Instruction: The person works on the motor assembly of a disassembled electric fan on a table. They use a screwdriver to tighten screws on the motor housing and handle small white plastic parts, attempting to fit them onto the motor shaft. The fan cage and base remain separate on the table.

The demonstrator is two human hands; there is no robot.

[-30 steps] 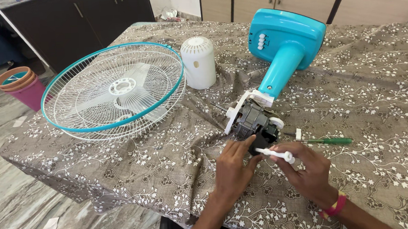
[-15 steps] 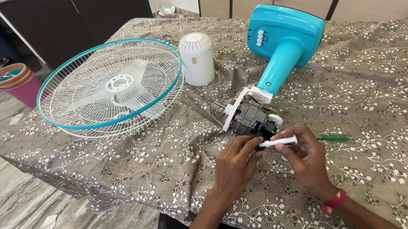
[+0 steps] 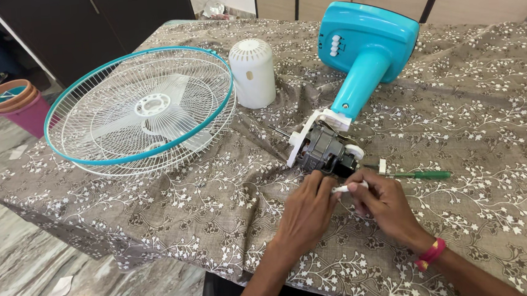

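Observation:
A table fan lies taken apart on a patterned cloth. Its blue base and stem lie on their side, with the bare dark motor at the stem's near end. My left hand rests just below the motor, its fingertips touching the motor's near side. My right hand pinches a small white rod-shaped part and holds it against the left hand's fingers. A green-handled screwdriver lies right of the motor.
The white wire fan guard with blue rim lies at the left, the blades showing through it. A white motor cover stands upright behind it. Stacked pots sit on the floor beyond the table's left edge. Dark cabinets stand at the back.
Both hands have stayed at the motor's near end. The white part in my right hand has shifted slightly, now level and close against the left fingers.

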